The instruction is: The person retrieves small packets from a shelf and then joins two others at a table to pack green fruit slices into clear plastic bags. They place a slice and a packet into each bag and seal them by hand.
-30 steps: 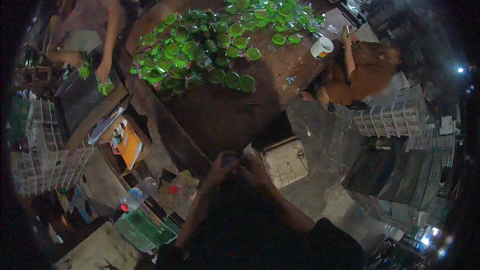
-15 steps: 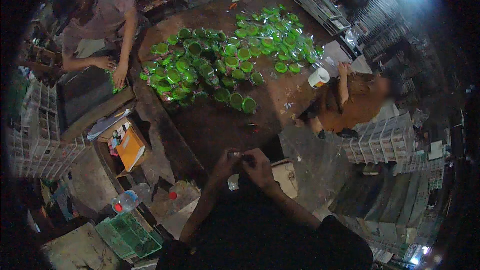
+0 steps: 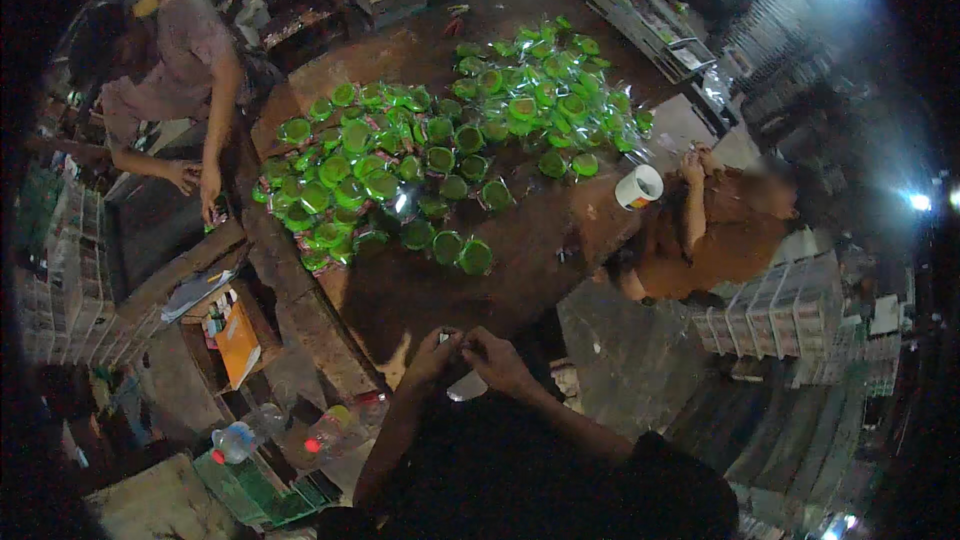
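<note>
My left hand (image 3: 430, 358) and my right hand (image 3: 497, 360) meet in front of my body, at the near side of the brown table (image 3: 540, 230). The fingers of both are pinched together around something small, of which only a pale speck shows. Just below them a whitish, shiny piece (image 3: 467, 387) is visible; whether it is joined to what I hold, I cannot tell. Beyond my hands lies a wide heap of bright green round items (image 3: 380, 185) in clear plastic wrapping. A second heap of the same green items (image 3: 545, 90) spreads toward the far right.
A white mug-like container (image 3: 638, 187) stands at the table's right edge, beside a seated person in brown (image 3: 720, 240). Another person (image 3: 185, 90) works at the left. Nearer left are a box with an orange folder (image 3: 238, 345), plastic bottles (image 3: 233, 443) and a green crate (image 3: 255, 490).
The view has shifted, so the heaps now sit lower and further left. My hands stay together, fingers still pinched. The person at the left has moved their hands apart slightly.
</note>
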`<state>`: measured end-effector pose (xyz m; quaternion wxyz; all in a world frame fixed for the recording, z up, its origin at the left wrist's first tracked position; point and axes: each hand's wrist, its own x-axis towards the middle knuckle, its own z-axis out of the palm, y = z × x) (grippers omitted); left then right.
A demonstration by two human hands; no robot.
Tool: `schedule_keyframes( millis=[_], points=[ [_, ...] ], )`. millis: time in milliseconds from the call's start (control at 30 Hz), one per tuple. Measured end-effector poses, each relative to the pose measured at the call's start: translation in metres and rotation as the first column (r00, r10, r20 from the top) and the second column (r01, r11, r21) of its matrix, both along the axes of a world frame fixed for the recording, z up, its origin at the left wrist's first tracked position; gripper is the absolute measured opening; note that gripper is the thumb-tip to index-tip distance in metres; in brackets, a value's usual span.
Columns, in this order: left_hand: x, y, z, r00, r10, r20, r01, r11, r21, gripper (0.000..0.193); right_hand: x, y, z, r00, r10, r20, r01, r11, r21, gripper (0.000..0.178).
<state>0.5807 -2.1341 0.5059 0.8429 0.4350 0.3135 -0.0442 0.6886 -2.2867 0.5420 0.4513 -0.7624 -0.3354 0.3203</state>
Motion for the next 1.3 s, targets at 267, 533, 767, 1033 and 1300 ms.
schedule_keyframes(
  millis=[267, 533, 767, 1033, 1300],
  points=[
    [0.124, -0.052, -0.015, 0.982, 0.111, -0.154, -0.135, 0.978, -0.156, 0.022, 0.136, -0.042, -0.035, 0.825, -0.15, -0.545, 0.174, 0.985, -0.006, 0.021],
    [0.196, -0.095, -0.023, 0.836, 0.476, -0.273, -0.518, 0.849, -0.104, 0.019, 0.237, -0.033, -0.024, 0.9, -0.432, -0.063, 0.435, 0.898, 0.063, 0.016],
    [0.151, -0.069, -0.062, 0.883, 0.406, -0.236, -0.446, 0.882, -0.152, 0.034, 0.338, -0.03, -0.068, 0.962, -0.263, 0.07, 0.268, 0.961, -0.07, 0.022],
    [0.222, -0.053, -0.104, 0.964, -0.228, -0.135, 0.256, 0.671, 0.696, 0.045, 0.377, -0.003, -0.154, 0.951, -0.072, 0.3, 0.104, 0.991, -0.09, 0.027],
    [0.254, -0.064, -0.192, 0.753, -0.63, -0.191, 0.454, 0.286, 0.844, 0.052, 0.387, 0.0, -0.219, 0.971, -0.081, 0.223, 0.123, 0.975, -0.183, 0.023]
  ],
)
